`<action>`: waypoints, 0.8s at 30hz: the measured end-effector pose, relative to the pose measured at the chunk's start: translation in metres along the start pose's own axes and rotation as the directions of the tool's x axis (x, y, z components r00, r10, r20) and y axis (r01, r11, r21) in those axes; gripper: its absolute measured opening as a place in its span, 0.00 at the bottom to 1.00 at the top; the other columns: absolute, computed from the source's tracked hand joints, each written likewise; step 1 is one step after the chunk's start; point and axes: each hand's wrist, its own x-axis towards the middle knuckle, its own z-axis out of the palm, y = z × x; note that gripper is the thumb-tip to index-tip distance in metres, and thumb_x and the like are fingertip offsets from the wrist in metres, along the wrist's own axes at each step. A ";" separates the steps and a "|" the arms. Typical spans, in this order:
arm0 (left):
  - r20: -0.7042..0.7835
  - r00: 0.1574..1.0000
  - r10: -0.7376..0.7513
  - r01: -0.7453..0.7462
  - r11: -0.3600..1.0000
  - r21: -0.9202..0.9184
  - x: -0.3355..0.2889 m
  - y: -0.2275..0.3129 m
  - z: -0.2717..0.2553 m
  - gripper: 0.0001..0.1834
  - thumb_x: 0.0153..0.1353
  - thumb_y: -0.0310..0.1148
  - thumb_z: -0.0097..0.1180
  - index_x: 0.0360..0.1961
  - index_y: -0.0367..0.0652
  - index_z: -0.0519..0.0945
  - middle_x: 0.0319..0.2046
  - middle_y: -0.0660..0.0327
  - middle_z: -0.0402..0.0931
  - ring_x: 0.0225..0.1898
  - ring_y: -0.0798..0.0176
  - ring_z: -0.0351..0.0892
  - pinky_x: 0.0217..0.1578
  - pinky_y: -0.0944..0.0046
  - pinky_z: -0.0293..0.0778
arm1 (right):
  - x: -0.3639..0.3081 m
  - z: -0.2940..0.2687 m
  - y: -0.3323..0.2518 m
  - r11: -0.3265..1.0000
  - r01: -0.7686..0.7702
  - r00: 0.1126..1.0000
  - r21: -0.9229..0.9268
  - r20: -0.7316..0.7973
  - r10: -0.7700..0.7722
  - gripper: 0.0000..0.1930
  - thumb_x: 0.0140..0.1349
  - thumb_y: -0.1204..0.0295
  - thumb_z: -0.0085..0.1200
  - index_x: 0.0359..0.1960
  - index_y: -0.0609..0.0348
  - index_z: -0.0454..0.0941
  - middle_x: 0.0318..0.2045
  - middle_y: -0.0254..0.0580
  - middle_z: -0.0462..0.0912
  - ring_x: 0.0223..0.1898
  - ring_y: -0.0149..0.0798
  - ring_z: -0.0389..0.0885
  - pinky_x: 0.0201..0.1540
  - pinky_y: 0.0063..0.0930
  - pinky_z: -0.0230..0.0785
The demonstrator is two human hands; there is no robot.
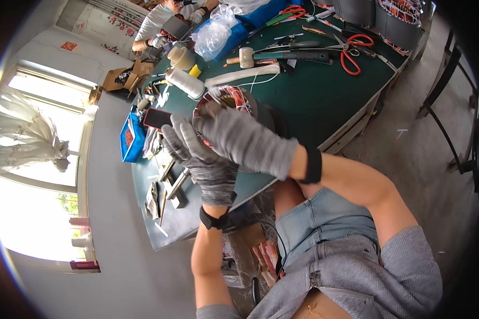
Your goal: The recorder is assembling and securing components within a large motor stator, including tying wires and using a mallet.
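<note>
Both my hands wear grey striped knit gloves and are close together over the near side of the table. My left hand [202, 165] has its fingers stretched out, pointing up and to the left; nothing shows in it. My right hand [247, 141] reaches across from the right, its fingers smeared by motion beside the left fingertips. Just behind and partly under them stands a motor stator [263, 114] with a dark round shell. Its red and copper-coloured wire windings [234, 98] show at the top, while the hands hide its near side.
A phone [157, 118] and a blue tray [126, 151] lie left of the hands. Behind the stator are a white thread spool [185, 82], a white strip [242, 75], a mallet [246, 57] and red-handled scissors [351, 61]. More stators [399, 26] stand far right. Another person [154, 26] works at the far end.
</note>
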 end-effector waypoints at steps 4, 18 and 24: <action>0.217 0.975 -0.042 0.131 0.901 -0.414 -0.015 -0.001 0.002 0.31 0.54 0.33 0.58 0.57 0.39 0.61 0.44 0.50 0.72 0.46 0.50 0.72 0.56 0.49 0.57 | -0.070 -0.054 -0.021 0.938 -0.304 0.953 0.165 0.064 0.297 0.10 0.57 0.73 0.48 0.42 0.51 0.70 0.28 0.37 0.75 0.30 0.42 0.77 0.31 0.35 0.71; 0.397 0.897 0.194 -0.041 0.931 -0.361 -0.002 -0.012 -0.004 0.14 0.50 0.28 0.56 0.40 0.41 0.74 0.30 0.55 0.72 0.40 0.48 0.70 0.55 0.49 0.58 | -0.097 -0.044 0.028 0.886 -0.359 0.891 0.293 -0.175 0.419 0.09 0.57 0.67 0.56 0.36 0.58 0.76 0.27 0.41 0.78 0.26 0.39 0.77 0.30 0.29 0.70; 0.394 0.899 0.189 -0.044 0.936 -0.349 0.000 -0.002 -0.001 0.13 0.52 0.29 0.55 0.40 0.41 0.74 0.32 0.54 0.72 0.43 0.46 0.68 0.55 0.48 0.57 | -0.087 -0.025 0.021 0.812 -0.480 0.876 0.333 0.131 0.464 0.11 0.48 0.68 0.61 0.31 0.55 0.74 0.23 0.37 0.75 0.30 0.37 0.78 0.29 0.30 0.70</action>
